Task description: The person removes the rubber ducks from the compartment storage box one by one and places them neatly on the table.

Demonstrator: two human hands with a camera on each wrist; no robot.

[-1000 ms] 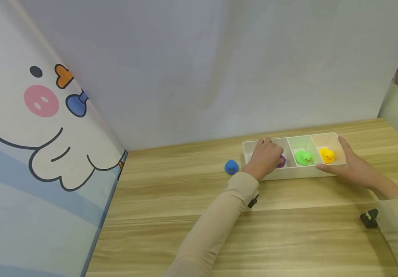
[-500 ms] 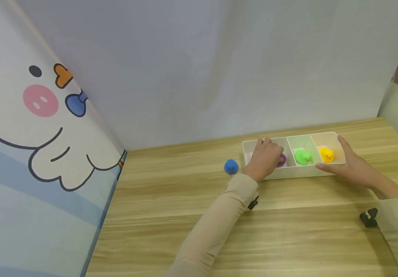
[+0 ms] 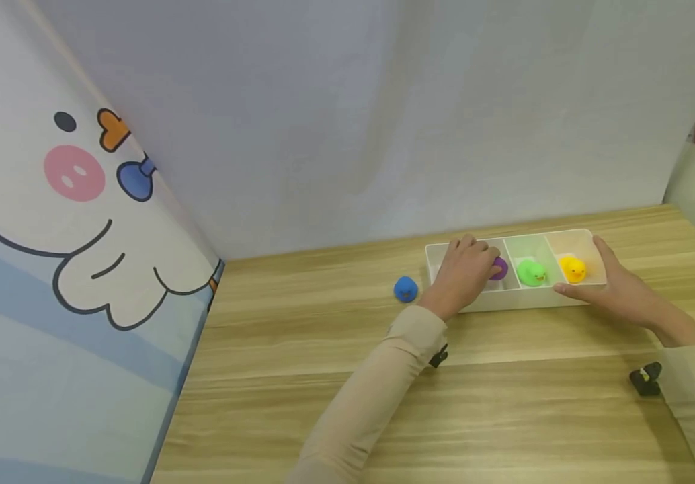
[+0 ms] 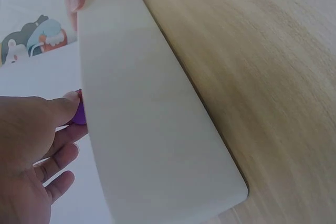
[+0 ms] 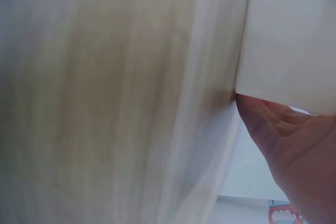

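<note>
A long white divided box sits near the back of the table. My left hand reaches over its left part and pinches a purple toy duck between thumb and fingers. Most of that duck is hidden by the fingers; in the left wrist view a bit of purple shows just past the box's rim. My right hand grips the box's right end, thumb along the front wall. A green toy duck lies in the green-tinted compartment and a yellow toy duck in the orange-tinted one.
Left of the box, a blue toy duck rests on the wooden table. A pale curtain-like wall rises behind the table, and a printed cartoon panel borders it on the left.
My left hand has drawn the purple duck slightly up and to the right, and more of it shows. The right hand keeps its hold on the box; the blue, green and yellow ducks stay put.
</note>
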